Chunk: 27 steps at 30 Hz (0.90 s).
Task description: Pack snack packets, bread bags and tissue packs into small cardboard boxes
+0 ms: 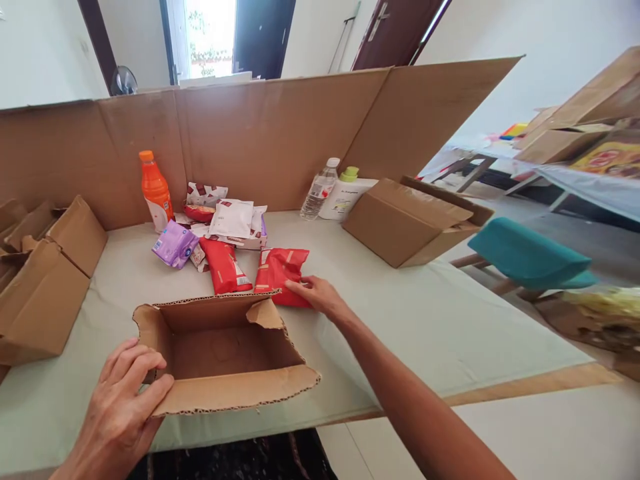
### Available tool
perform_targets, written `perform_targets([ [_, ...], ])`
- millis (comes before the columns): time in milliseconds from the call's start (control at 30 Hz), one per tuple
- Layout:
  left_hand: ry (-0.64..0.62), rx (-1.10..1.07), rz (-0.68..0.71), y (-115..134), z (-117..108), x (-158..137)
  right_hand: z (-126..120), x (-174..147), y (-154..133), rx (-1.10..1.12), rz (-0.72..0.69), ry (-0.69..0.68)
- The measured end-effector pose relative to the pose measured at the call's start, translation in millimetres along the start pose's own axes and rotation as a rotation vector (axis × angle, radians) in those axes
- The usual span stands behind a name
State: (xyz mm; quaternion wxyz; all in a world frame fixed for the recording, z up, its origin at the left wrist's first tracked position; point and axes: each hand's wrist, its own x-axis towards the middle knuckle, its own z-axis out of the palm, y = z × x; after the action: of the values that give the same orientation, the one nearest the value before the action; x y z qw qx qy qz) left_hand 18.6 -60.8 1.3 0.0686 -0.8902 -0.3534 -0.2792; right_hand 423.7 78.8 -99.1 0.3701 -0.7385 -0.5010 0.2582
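An open cardboard box (215, 350) sits in front of me, its inside bare and its flaps raised. At its near left corner, my left hand (125, 393) is closed on the edge, thumb over the rim. Beyond the box's right side, my right hand (320, 293) has its thumb and fingers at the right end of a red packet (280, 267), gripping it; part of the fingers is hidden. Just left of that lies another red packet (225, 265). A purple pack (175, 245) and several white sachets (233, 218) are heaped behind.
An orange bottle (156, 190), a clear water bottle (320, 190) and a white bottle with a green cap (345, 195) stand near the cardboard screen (270, 140). Other cardboard boxes are at the left (50, 287) and right (400, 223). A teal stool (530, 253) is beyond the table.
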Motion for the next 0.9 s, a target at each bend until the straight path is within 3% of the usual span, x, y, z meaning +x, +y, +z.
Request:
perform_targets([
  [100,-0.01,-0.001,-0.028,3.9,1.5,-1.3,28.8,2.5,6.4,0.197,0.019,-0.04],
  [200,-0.061,-0.029,-0.074,6.7,-8.4,-3.9,33.7,-1.1,6.9,0.412,0.003,-0.048],
  [300,-0.088,-0.122,-0.115,3.6,-33.2,-2.7,9.7,-9.4,3.8,0.588,-0.038,0.009],
  [400,0.081,-0.288,-0.115,-2.5,-60.1,18.0,-30.9,-25.1,-8.8,0.742,-0.139,0.112],
  [467,0.165,-0.338,-0.206,-2.1,-67.6,47.7,-54.2,-39.1,-26.9,0.831,-0.27,0.144],
  [533,0.159,-0.401,-0.325,5.0,-62.3,85.9,-65.5,-54.4,-51.8,0.872,-0.408,0.116],
  [600,0.088,-0.639,-0.343,17.3,-46.8,123.8,-62.2,-69.2,-77.9,0.878,-0.513,0.041],
  [733,-0.076,-1.173,-0.397,39.6,-13.9,169.3,-34.5,-89.7,-110.2,0.861,-0.683,-0.282],
  [800,-0.019,-1.215,-0.463,44.6,-8.8,175.6,-26.1,-92.1,-112.7,0.831,-0.738,-0.419],
  [900,0.088,-1.025,-0.458,49.1,-13.6,181.0,-28.4,-88.3,-108.9,0.828,-0.757,-0.379],
])
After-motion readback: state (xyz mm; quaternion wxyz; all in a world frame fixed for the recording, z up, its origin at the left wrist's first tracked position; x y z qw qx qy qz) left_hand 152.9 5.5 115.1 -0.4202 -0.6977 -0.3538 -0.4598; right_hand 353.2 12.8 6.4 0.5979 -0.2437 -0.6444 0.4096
